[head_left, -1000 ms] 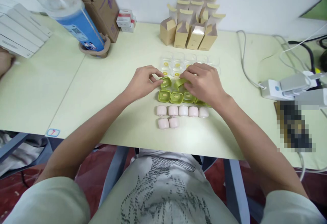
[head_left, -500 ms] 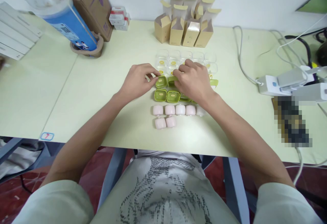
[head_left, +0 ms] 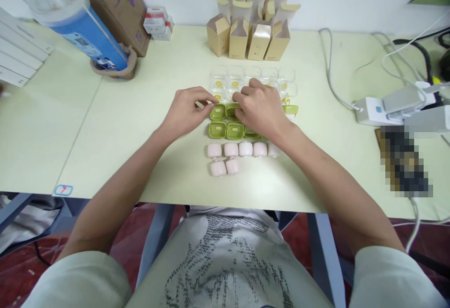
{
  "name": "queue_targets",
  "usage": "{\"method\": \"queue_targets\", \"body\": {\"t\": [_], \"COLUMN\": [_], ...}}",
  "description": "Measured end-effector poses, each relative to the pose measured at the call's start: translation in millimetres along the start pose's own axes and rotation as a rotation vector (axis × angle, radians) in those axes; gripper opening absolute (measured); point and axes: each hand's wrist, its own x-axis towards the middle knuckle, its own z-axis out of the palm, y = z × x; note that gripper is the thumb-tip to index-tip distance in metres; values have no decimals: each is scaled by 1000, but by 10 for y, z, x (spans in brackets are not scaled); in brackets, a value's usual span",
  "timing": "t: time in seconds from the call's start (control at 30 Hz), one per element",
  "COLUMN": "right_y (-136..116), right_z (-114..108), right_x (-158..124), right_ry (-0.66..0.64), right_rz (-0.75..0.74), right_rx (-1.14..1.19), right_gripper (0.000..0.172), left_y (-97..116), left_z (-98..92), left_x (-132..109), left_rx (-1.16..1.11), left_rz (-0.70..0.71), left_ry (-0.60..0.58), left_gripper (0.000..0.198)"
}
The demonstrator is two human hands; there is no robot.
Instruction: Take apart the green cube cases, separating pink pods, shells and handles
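Green corner tray lies on the table, immediately right of the left hand, the nearer one; nearly square, no clear long axis. Left fingers: narrowly parted at its rim, pinch unconfirmed. Right hand: fingers curled at the adjoining tray, hold not determinable.

both arms angled inward, left hand in a loose pinch, right hand curled palm-down

White boxes lie left of the blue cup, a brown carton stands behind it, small red-and-white boxes sit right of it, and a power strip lies well to its right.
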Motion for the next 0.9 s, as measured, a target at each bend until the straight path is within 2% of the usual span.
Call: {"method": "queue_targets", "body": {"t": [0.33,0.43,0.6,0.73,0.9], "right_y": [-66,9,314,483,483], "right_z": [-206,-347,-606,-535,-326], "right_x": [33,15,-65,-122,-131], "right_ry": [-124,-90,20,-73,-134], "right_rz": [39,47,120,131,67], "right_rx": [4,51,152,114,2], "right_gripper": [30,27,23,21,22], "left_y": [-19,-25,-21,-47,-127], "left_z": [-12,-15,-15,-18,-18], "left_x": [-22,-30,-59,-79,-112], "left_rx": [-45,-53,-53,-21,-6], "left_rz": [-15,-21,-13,-31,-28], "left_ry": [0,-8,24,67,149], "left_gripper": [22,23,27,25,21]}}
